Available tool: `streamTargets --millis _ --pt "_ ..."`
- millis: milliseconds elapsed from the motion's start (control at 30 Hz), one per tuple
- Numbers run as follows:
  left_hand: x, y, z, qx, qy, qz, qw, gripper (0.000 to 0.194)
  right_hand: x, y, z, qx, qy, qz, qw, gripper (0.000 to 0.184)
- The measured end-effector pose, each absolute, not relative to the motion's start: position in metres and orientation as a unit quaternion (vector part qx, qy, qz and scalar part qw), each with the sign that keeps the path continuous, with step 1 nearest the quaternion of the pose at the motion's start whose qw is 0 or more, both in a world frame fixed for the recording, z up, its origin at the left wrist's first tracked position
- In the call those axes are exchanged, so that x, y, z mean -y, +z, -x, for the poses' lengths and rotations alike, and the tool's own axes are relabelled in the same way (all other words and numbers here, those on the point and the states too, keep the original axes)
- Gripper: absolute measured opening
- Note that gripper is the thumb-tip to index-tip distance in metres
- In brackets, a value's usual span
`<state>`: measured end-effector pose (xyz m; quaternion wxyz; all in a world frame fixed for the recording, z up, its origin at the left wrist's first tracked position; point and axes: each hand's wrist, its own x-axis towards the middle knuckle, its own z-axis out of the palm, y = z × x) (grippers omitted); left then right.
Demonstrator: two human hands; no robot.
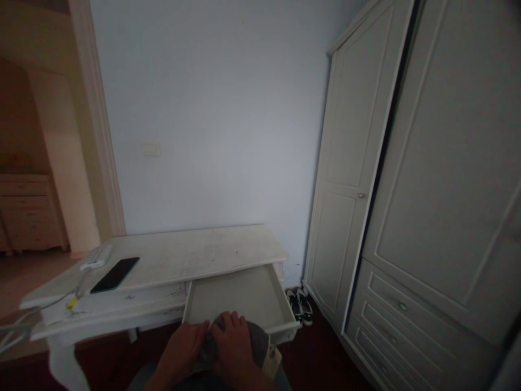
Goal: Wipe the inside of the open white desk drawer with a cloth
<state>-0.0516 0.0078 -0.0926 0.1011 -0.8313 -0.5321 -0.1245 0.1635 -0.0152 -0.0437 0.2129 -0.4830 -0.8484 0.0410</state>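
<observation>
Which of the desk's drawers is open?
The right drawer: it juts out from the desk with its inside showing, while the left drawer, beside the phone, is shut.

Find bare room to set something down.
The desktop between the phone and the right end; also inside the open drawer, beyond the hands. Crowded: the left end, with white block and cable, and the drawer's front, by hands and grey item.

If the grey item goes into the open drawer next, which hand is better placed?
Right, probably: the right hand lies over the grey item, facing the middle of the open drawer; the left hand sits nearer the drawer's left side.
</observation>
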Motion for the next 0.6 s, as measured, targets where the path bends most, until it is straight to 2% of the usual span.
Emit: streamTargets --millis 67,100,233,300,467,600 --pt "-0.008 -0.094 0.053 0.522 -0.106 0.837 0.125 0.047 0.017 -0.049 -0.151 0.857 0.033 0.463 0.224 0.088" --pt "-0.007 -0.094 0.053 0.522 -0.099 0.837 0.131 0.048 0.018 -0.049 -0.151 0.863 0.032 0.450 0.228 0.086" --pt "-0.004 -0.083 0.048 0.536 -0.077 0.832 0.121 0.041 0.018 -0.035 -0.192 0.870 0.024 0.444 0.213 0.059" --pt "-0.002 -0.076 0.045 0.530 -0.077 0.839 0.098 0.037 0.016 -0.025 -0.230 0.867 0.028 0.459 0.189 0.063" --pt "-0.002 -0.072 0.043 0.536 -0.069 0.836 0.094 0.038 0.012 -0.021 -0.321 0.835 0.019 0.520 0.178 0.060" --pt "0.001 -0.066 0.040 0.549 -0.087 0.828 0.076 0.038 0.013 -0.028 -0.338 0.802 -0.012 0.567 0.189 0.062"
